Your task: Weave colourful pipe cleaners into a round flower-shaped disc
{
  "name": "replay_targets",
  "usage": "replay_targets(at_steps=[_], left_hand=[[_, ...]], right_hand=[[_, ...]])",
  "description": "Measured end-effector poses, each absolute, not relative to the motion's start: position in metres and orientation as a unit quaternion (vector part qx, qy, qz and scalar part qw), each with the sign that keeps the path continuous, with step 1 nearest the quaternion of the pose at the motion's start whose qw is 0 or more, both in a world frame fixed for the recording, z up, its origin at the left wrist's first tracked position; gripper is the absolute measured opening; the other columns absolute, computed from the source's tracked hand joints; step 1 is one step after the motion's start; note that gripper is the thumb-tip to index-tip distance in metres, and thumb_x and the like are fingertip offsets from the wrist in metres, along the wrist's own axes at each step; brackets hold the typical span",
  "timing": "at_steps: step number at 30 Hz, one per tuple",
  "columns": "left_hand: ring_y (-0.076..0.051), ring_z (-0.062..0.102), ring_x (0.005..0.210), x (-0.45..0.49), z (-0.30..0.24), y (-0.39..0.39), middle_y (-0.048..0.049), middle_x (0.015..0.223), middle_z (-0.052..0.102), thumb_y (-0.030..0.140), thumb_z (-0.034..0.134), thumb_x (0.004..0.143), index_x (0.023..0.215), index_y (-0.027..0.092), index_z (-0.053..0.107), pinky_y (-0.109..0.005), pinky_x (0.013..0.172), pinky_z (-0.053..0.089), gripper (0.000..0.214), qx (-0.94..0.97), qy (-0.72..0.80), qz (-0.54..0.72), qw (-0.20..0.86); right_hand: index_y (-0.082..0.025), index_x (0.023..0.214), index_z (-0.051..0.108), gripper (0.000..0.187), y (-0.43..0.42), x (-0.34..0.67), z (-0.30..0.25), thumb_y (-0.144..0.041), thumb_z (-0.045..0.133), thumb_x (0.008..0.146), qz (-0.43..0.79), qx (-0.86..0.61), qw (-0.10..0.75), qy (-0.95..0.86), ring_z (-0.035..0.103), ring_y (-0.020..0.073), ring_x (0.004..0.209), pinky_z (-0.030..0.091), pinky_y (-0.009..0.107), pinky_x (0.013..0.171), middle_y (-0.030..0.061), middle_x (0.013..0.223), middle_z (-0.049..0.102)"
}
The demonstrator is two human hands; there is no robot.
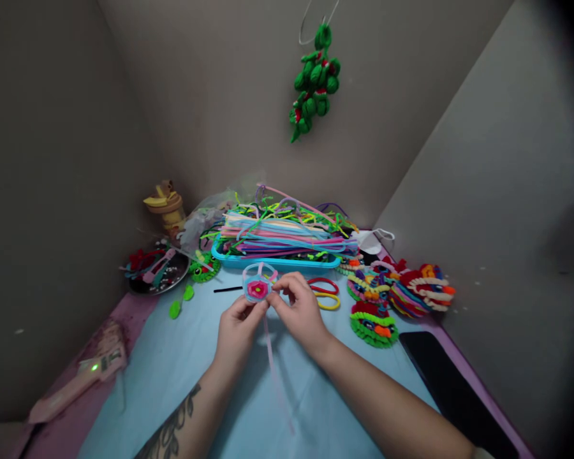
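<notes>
Between my hands is a pipe-cleaner flower with a pink centre, a pale blue ring and pale pink loops above. My left hand pinches its lower left edge. From the right, my right hand grips its edge with thumb and finger. A long pale pink pipe cleaner hangs down from the flower toward me. Just left of the flower lies a short black pipe cleaner. Red-handled and yellow loops, like scissor handles, show beyond my right hand.
A blue tray heaped with pipe cleaners stands at the back. A metal plate and a pink glue gun are at left. Colourful pipe-cleaner pieces and a black phone-like slab lie at right. Green ornaments hang above.
</notes>
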State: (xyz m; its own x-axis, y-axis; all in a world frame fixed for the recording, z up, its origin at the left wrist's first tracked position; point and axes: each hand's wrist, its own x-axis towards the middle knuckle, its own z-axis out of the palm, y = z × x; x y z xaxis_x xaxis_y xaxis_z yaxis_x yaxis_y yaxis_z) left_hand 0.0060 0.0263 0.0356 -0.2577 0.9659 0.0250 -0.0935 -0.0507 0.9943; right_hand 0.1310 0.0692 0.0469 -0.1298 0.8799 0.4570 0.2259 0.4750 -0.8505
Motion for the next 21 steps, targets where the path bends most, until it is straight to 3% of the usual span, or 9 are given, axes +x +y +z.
replay_targets(at_steps=[12, 21], left_hand=[[-0.017, 0.058, 0.082, 0.004, 0.035, 0.027, -0.0043, 0.085, 0.067, 0.032, 0.067, 0.074, 0.078, 0.016, 0.071, -0.027, 0.078, 0.043, 0.016, 0.452, 0.528, 0.582, 0.422], [-0.015, 0.055, 0.074, 0.002, 0.027, 0.029, -0.0032, 0.079, 0.064, 0.034, 0.069, 0.072, 0.077, 0.015, 0.069, -0.025, 0.071, 0.042, 0.020, 0.453, 0.514, 0.568, 0.456]], right_hand=[[-0.021, 0.070, 0.066, 0.004, 0.072, 0.130, 0.045, -0.017, 0.068, 0.070, 0.361, -0.412, 0.529, -0.649, 0.053, 0.0134, 0.070, 0.042, 0.026, 0.064, 0.0004, 0.078, 0.056], [-0.018, 0.056, 0.056, 0.014, 0.077, 0.134, 0.048, -0.015, 0.064, 0.067, 0.412, -0.406, 0.489, -0.652, 0.052, 0.0140, 0.074, 0.042, 0.027, 0.070, -0.0006, 0.074, 0.050]])
